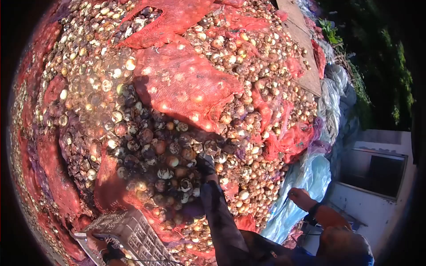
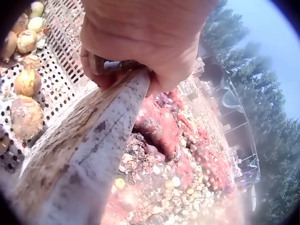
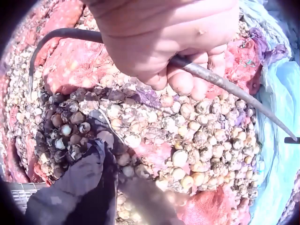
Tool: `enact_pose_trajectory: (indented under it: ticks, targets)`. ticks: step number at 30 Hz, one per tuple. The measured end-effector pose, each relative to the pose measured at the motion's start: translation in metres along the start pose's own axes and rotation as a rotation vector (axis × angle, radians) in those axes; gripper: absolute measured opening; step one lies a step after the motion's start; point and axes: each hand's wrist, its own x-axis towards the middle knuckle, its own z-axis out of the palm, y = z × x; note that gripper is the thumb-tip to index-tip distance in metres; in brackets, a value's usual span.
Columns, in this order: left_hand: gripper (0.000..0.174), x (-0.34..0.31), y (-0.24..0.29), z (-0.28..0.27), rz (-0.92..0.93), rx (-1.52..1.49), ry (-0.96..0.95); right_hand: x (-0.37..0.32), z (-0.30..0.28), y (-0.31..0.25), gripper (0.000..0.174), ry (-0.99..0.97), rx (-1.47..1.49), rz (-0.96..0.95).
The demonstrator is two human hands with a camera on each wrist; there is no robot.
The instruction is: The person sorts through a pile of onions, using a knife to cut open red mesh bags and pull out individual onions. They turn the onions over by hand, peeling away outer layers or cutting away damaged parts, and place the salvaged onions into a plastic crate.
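My left hand [image 1: 96, 244] [image 2: 145, 40] grips the rim of a dirty white plastic crate [image 1: 141, 230] [image 2: 101, 126], its fingers curled over the edge. Something metallic [image 2: 115, 65] shows under those fingers in the left wrist view. Several onions [image 2: 27, 83] lie inside the perforated crate. In my right hand [image 1: 302, 199] [image 3: 164, 40] is a thin dark metal rod [image 3: 229, 86], bent into a hook at its far left end in the right wrist view. The fist is closed round the rod above a heap of onions [image 3: 187, 154].
Loose onions [image 1: 164, 159] and red mesh sacks [image 1: 182, 82] cover the ground. A leg [image 1: 222, 221] stands among them. Light blue plastic sheeting [image 1: 301, 177], a flat brown board [image 1: 301, 48] and a white wall with a dark window [image 1: 372, 173] are on the right.
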Motion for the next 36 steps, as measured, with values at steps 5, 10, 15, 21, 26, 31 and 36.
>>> enact_pose_trajectory:
  ticks: [5,10,15,21,26,31,36]
  targets:
    - [0.03,-0.028,-0.014,-0.019,0.305,0.459,0.128,-0.026,0.014,0.042,0.017,-0.005,-0.086,-0.062]
    - [0.025,-0.085,-0.006,-0.002,0.101,0.294,0.127,-0.016,0.0,0.044,0.019,0.023,0.025,-0.119]
    - [0.021,-0.135,0.035,0.041,-0.068,0.131,0.051,0.012,-0.04,0.031,0.018,0.037,0.093,-0.179]
    - [0.015,-0.177,0.125,0.139,0.427,0.352,-0.215,0.034,-0.136,-0.002,0.018,0.138,0.092,-0.111]
    - [0.019,-0.141,0.173,0.281,0.098,0.143,-0.029,0.023,-0.193,0.0,0.016,0.216,-0.056,-0.144]
    - [0.022,-0.122,0.147,0.33,-0.028,0.136,0.066,0.016,-0.246,0.002,0.013,0.28,-0.171,-0.15]
    - [0.021,-0.151,0.16,0.358,0.033,0.284,-0.006,0.04,-0.287,-0.006,0.013,0.276,-0.274,-0.099]
